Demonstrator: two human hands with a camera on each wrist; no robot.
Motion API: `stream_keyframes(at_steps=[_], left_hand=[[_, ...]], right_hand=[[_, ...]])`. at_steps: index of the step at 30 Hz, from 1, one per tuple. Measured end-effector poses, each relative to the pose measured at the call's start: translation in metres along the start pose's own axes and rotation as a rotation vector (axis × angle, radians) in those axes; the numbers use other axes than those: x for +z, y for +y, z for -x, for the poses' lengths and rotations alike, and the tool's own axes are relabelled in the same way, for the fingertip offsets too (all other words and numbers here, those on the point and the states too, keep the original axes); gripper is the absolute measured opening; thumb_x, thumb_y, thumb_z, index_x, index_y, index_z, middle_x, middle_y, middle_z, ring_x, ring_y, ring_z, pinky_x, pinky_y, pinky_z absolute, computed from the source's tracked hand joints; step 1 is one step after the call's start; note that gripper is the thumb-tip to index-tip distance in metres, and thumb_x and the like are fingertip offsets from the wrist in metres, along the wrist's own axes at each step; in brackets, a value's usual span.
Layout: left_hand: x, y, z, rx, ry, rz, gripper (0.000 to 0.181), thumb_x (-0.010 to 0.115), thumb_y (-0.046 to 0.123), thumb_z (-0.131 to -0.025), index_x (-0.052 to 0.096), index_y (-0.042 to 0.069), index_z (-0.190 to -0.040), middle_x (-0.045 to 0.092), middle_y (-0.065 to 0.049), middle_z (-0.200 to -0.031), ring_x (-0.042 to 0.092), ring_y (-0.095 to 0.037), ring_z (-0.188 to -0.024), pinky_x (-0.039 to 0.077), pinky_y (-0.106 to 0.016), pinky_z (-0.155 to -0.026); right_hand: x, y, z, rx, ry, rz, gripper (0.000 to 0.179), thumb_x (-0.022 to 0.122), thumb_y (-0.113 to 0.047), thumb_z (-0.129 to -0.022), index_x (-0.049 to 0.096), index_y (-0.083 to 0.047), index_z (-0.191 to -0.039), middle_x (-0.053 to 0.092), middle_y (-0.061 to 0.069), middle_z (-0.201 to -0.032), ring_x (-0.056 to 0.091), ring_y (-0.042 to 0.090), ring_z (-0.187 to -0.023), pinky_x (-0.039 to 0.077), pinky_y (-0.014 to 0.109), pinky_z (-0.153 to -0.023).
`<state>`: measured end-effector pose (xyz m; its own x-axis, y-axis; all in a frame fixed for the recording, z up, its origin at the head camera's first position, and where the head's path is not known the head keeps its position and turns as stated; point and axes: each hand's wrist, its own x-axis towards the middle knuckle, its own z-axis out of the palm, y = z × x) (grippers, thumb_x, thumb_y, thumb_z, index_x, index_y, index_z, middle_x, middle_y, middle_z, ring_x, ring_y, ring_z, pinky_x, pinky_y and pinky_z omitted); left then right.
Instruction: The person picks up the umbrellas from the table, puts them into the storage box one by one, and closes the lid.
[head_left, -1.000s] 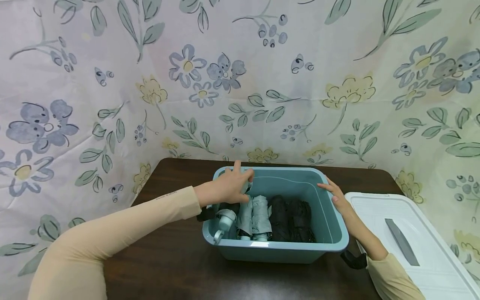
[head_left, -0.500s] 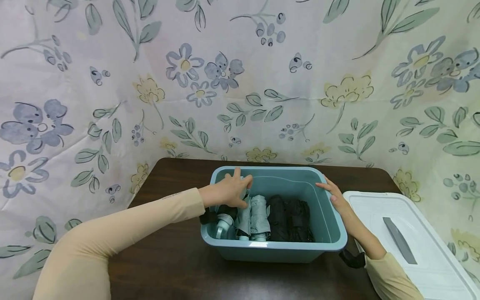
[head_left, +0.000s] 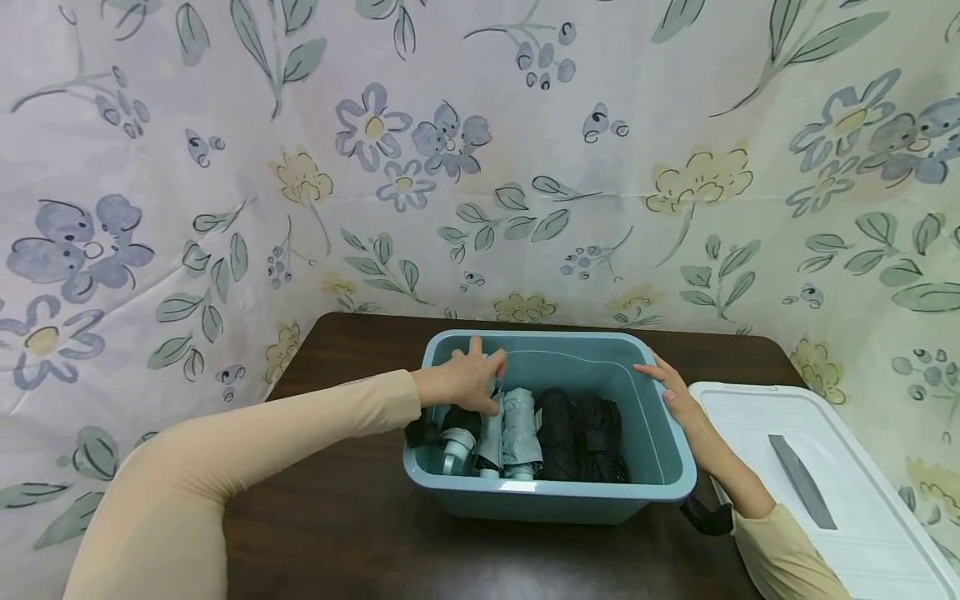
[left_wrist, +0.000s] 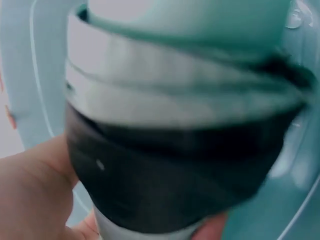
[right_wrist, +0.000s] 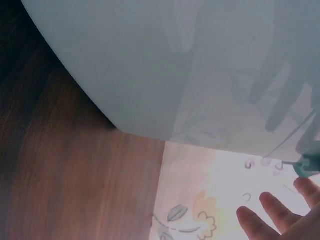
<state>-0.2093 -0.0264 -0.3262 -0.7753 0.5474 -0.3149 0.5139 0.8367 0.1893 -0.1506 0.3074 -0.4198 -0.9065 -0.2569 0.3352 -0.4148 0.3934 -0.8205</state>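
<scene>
My left hand (head_left: 463, 380) reaches into the left end of a teal plastic bin (head_left: 551, 492) and grips a folded umbrella (head_left: 459, 435). In the left wrist view this umbrella (left_wrist: 175, 165) has dark fabric, a pale band and a teal handle, with my thumb beside it; the other fingers are mostly hidden. Right beside it lie two pale blue folded umbrellas (head_left: 520, 429), then two black ones (head_left: 555, 433). My right hand (head_left: 670, 390) rests on the bin's right rim with fingers extended over it. Those fingers (right_wrist: 272, 212) also appear outstretched in the right wrist view.
A white lid (head_left: 862, 500) with a grey strip lies to the right of the bin. Everything stands on a dark wooden table (head_left: 337, 517). A floral cloth (head_left: 480, 167) hangs behind the table.
The umbrella in my left hand has come down into the bin; its handle, earlier over the front rim, now lies inside. My right hand has stayed on the rim.
</scene>
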Motion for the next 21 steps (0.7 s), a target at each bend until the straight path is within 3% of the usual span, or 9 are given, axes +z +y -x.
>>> stream_keyframes(at_steps=[8, 13, 21], left_hand=[[0.008, 0.008, -0.006, -0.126, -0.109, -0.024, 0.042, 0.067, 0.041, -0.083, 0.035, 0.019, -0.099, 0.027, -0.014, -0.111, 0.04, -0.026, -0.07, 0.034, -0.032, -0.057], [0.011, 0.01, -0.009, -0.162, -0.117, -0.047, 0.042, 0.067, 0.041, -0.083, 0.034, 0.019, -0.097, 0.027, -0.013, -0.111, 0.04, -0.027, -0.073, 0.033, -0.034, -0.062], [0.014, 0.007, -0.012, -0.185, -0.128, -0.009, 0.037, 0.065, 0.036, -0.085, 0.035, 0.019, -0.097, 0.026, -0.013, -0.113, 0.039, -0.028, -0.076, 0.033, -0.034, -0.063]], right_hand=[[-0.001, 0.0, 0.0, 0.006, 0.007, 0.011, 0.047, 0.02, -0.027, -0.101, 0.036, -0.008, -0.14, 0.006, 0.01, -0.155, 0.012, 0.049, -0.134, 0.023, 0.077, -0.087], [-0.001, 0.001, 0.002, -0.003, 0.007, 0.014, 0.047, 0.02, -0.028, -0.102, 0.035, -0.008, -0.141, 0.006, 0.011, -0.155, 0.012, 0.051, -0.133, 0.024, 0.077, -0.085], [-0.004, 0.008, 0.001, -0.029, -0.022, 0.019, 0.048, 0.02, -0.029, -0.101, 0.034, -0.008, -0.142, 0.005, 0.012, -0.155, 0.015, 0.049, -0.133, 0.028, 0.077, -0.083]])
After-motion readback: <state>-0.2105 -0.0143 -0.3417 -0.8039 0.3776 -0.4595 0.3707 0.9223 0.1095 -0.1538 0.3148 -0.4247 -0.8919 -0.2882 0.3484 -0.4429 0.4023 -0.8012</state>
